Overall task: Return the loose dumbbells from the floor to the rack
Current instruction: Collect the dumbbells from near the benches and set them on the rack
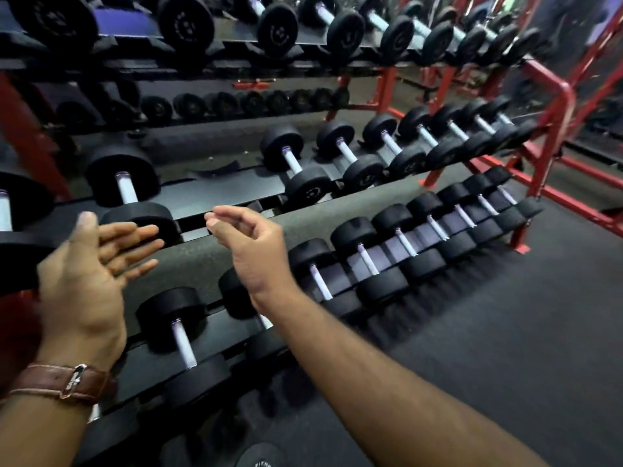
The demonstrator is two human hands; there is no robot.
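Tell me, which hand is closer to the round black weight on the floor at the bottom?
Probably the right hand: its arm passes right beside the floor dumbbell. The left hand, also empty, is farther off.

Lighting is dim and cool. The chrome handles (pixel 183 342) catch pale glare from overhead. The rack (pixel 553 136) bows at the edges from wide-angle distortion. Motion blur smears the upper dumbbells (pixel 276 28) and the right background. Both hands (pixel 84 264) are soft-edged. The floor (pixel 505 332) is dark, with smeared shadows.
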